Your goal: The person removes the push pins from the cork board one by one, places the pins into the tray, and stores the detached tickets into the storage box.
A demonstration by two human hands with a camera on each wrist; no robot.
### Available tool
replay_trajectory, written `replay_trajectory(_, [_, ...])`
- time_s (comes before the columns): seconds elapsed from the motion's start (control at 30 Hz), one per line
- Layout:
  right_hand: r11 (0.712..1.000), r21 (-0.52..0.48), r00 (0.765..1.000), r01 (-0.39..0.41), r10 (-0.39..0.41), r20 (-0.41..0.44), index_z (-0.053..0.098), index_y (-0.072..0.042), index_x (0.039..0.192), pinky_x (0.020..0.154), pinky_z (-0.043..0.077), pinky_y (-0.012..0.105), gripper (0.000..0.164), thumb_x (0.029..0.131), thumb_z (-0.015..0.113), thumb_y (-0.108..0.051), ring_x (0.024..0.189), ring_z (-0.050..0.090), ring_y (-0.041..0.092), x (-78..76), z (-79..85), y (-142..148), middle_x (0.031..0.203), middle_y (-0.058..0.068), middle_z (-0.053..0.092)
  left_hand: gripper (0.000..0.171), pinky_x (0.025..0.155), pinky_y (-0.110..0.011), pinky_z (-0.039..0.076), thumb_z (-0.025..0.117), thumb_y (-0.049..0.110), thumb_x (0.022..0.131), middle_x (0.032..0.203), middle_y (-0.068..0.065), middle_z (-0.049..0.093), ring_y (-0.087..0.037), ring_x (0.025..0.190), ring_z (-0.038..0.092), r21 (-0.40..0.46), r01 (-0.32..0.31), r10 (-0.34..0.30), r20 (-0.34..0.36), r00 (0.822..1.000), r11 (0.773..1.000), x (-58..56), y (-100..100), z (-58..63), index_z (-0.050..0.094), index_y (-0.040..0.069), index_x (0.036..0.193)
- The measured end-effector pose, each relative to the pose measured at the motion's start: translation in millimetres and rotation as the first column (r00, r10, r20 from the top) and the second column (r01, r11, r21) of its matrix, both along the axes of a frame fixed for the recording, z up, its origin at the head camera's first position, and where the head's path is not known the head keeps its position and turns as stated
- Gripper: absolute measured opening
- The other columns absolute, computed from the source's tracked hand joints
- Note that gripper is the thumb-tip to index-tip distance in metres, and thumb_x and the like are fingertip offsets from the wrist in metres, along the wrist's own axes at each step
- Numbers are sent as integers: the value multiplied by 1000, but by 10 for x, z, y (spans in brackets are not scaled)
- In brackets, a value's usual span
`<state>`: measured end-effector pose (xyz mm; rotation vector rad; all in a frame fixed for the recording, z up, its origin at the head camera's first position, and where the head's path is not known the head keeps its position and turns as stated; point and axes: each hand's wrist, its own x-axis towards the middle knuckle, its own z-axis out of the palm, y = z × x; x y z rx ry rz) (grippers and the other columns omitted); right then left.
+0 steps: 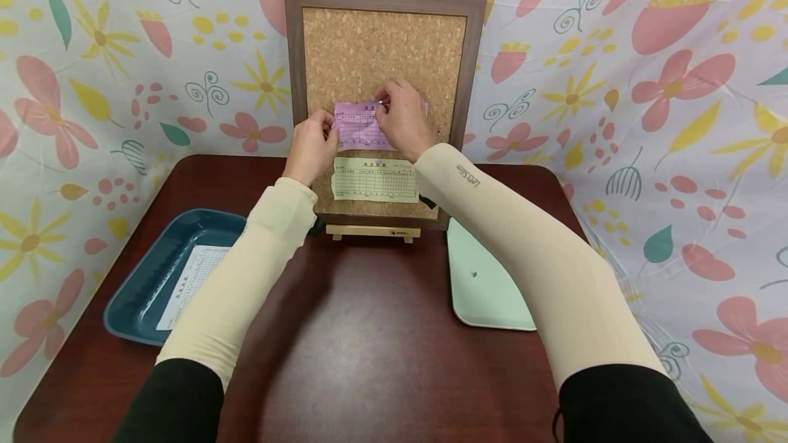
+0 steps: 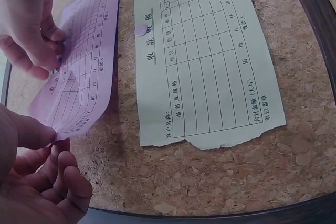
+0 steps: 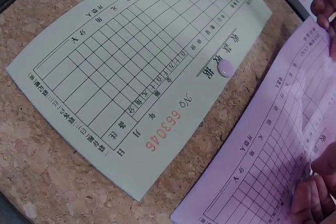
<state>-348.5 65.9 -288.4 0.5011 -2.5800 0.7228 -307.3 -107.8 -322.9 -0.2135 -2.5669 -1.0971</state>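
A pink receipt slip (image 1: 356, 130) lies against the upright cork board (image 1: 382, 46), bowed away from it at its lower side in the left wrist view. My left hand (image 1: 312, 147) pinches the slip's left end between thumb and fingertip. At its top edge, my right hand (image 1: 403, 117) pinches a small pushpin (image 2: 56, 70), mostly hidden by the fingers. Below hangs a pale green receipt slip (image 1: 374, 183) with one torn end, fixed near its top middle by a round lilac pushpin (image 3: 226, 68).
A small wooden easel (image 1: 372, 230) supports the board on the dark table (image 1: 382, 333). To the left is a blue tray (image 1: 138, 292) with printed paper (image 1: 193, 279) in it. A pale green tray (image 1: 486, 299) at right holds a tiny teal piece (image 1: 474, 274).
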Motion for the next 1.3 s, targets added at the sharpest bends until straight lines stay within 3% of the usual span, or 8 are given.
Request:
replay_trajectory(0.3, [997, 17, 997, 79, -78, -28, 67, -8, 95, 78, 43, 28, 12, 88, 58, -10, 86, 56, 16, -12, 1, -55, 96, 2, 59, 18, 67, -33, 43, 49, 15, 97, 89, -9, 57, -21, 74, 53, -1, 8, -8, 13, 1000, 1000, 19, 10, 33, 57, 2, 106])
replay_trajectory(1.3, [986, -11, 986, 169, -169, -13, 65, -6, 88, 75, 47, 31, 10, 83, 59, -12, 85, 59, 22, -40, 4, -186, 91, 5, 60, 16, 66, -32, 43, 50, 12, 96, 87, -9, 58, -20, 74, 53, -11, 41, -41, -33, 999, 999, 38, -7, 40, 59, 1, 103])
